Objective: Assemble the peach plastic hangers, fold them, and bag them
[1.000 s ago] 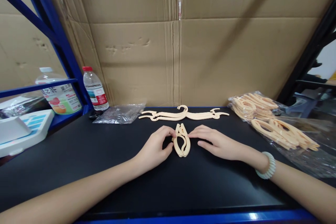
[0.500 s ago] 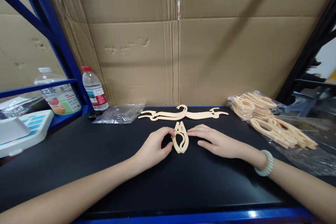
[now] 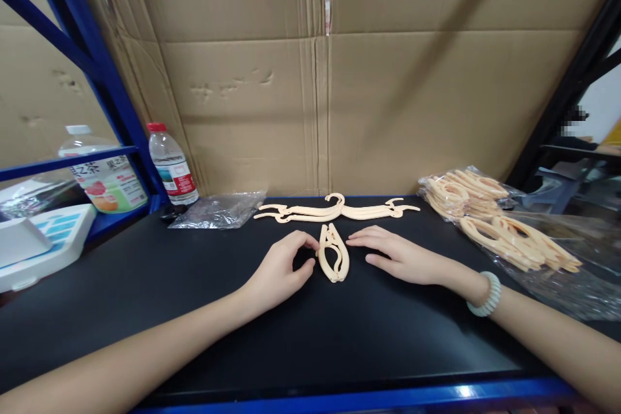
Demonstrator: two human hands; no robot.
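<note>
A folded cream plastic hanger lies on the black table in front of me, its two arms closed into a teardrop shape. My left hand is at its left side, thumb and fingers apart, with the fingertips at or very near its edge. To the right of the hanger my right hand hovers low, open, fingers stretched toward it and a small gap between. Just behind, an unfolded cream hanger lies spread wide with its hook pointing to the back.
Clear bags of folded hangers lie on the right. At the back left are a flat plastic bag and a red-capped water bottle. A white and blue device stands far left. Cardboard walls the back.
My left fingers have loosened and drawn slightly left from the folded hanger. My right fingertips have come away from its right side. The hanger stays in place.
</note>
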